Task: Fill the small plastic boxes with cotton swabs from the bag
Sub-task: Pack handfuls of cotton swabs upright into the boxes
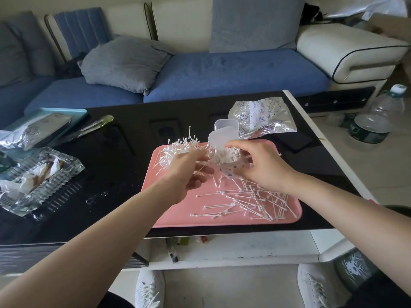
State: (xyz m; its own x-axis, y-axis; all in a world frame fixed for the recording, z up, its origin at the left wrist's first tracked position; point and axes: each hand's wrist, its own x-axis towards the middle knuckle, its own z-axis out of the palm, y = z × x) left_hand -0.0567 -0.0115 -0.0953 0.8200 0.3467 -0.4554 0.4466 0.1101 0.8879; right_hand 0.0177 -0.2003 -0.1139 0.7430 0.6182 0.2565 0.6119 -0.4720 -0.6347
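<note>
Above the pink tray [178,210], translucent plastic box [231,168] of thin swabs [226,154]

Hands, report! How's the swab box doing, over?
Left hand grips swab bunch. Right hand holds box, packed full. Loose swabs on pink tray, nothing blocking.

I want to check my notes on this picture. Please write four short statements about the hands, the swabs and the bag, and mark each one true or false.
1. The left hand holds a bunch of cotton swabs. True.
2. The small box in the right hand is empty. False: it is packed with swabs.
3. Many loose swabs lie on the pink tray. True.
4. The foil bag lies on the sofa. False: it lies on the black table, behind the tray.
</note>
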